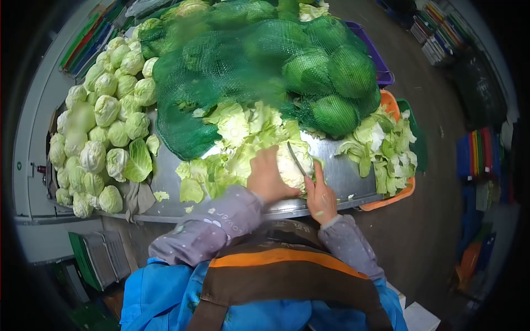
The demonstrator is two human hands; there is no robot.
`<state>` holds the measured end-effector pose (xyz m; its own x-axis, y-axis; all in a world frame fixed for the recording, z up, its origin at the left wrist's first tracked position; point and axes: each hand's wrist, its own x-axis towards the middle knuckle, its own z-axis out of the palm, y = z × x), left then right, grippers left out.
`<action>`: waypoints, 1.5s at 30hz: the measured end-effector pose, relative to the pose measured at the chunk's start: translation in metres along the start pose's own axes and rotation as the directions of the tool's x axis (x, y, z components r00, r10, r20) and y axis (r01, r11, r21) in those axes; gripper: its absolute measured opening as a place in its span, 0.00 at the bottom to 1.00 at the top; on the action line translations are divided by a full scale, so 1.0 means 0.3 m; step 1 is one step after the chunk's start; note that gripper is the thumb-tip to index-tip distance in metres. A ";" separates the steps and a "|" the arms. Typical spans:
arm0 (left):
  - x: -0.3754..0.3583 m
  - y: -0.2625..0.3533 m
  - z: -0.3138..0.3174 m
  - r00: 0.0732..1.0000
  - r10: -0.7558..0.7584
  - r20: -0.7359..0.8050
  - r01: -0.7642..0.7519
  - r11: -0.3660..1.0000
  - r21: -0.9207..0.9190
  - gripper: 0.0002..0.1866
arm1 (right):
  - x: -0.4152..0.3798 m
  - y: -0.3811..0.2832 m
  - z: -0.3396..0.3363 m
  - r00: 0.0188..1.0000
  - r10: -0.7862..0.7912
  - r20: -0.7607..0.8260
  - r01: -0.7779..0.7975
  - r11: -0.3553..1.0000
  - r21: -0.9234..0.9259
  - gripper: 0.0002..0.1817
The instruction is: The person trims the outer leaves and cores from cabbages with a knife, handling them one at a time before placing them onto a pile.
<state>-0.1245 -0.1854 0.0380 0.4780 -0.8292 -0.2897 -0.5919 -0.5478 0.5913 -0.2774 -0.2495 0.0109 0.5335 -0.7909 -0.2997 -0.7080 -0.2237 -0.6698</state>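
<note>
In the head view a pale trimmed cabbage (288, 172) sits on the metal table near its front edge. My left hand (269, 177), slightly blurred, grips the cabbage from the left with thumb and fingers around its side. My right hand (322, 201) is closed on a knife (296, 160), its handle hidden in the fist. The blade points up and left, over the right part of the cabbage. Loose outer leaves (243, 132) lie behind and left of my left hand.
Green mesh sacks (221, 66) of cabbages fill the table's back. Many peeled cabbages (105, 110) are heaped at the left, with a grey cloth (138, 199) by the edge. An orange crate (406, 189) of leaves (381, 140) stands right, a purple crate (385, 77) behind it.
</note>
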 end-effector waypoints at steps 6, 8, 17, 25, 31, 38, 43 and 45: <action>0.037 -0.009 0.028 1.000 0.001 -0.001 -0.001 1.000 0.021 0.60 | 0.030 -0.011 0.036 0.998 0.056 -0.024 -0.057 0.996 -0.063 0.28; 0.010 -0.035 0.092 0.995 0.015 -0.096 -0.021 0.998 -0.064 0.60 | 0.095 0.049 0.110 0.957 -0.012 -0.291 0.088 0.964 0.251 0.26; -0.001 -0.066 0.105 0.966 0.110 -0.235 -0.158 0.967 -0.198 0.59 | 0.179 0.090 0.049 0.961 -0.039 -0.275 0.125 0.944 0.304 0.25; -0.001 -0.160 0.054 0.912 0.361 -0.193 -0.396 0.899 -0.187 0.58 | 0.409 0.235 0.071 0.969 -0.101 -0.226 0.072 0.988 -0.135 0.30; -0.017 -0.135 0.033 0.991 0.128 0.035 -0.105 0.915 -0.389 0.61 | 0.204 0.032 -0.099 0.863 -0.454 -0.222 0.493 0.851 0.181 0.39; 0.007 -0.062 0.105 0.967 0.151 -0.204 -0.180 0.975 -0.133 0.54 | 0.379 0.125 0.025 0.956 -0.293 -0.029 0.285 0.898 0.336 0.28; -0.047 -0.139 0.095 0.938 0.295 -0.182 -0.313 0.947 -0.078 0.55 | 0.486 0.048 0.100 0.965 -0.257 0.056 0.255 0.865 -0.433 0.29; -0.060 -0.214 0.082 0.924 0.319 -0.209 -0.365 0.900 -0.241 0.57 | 0.477 0.040 0.109 0.974 -0.221 0.042 0.219 0.890 -0.400 0.30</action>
<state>-0.1111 -0.1380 -0.0132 0.3889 -0.9179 0.0781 -0.5506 -0.1636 0.8186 -0.1945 -0.3466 -0.0623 0.6955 -0.6976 -0.1722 -0.6984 -0.6002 -0.3899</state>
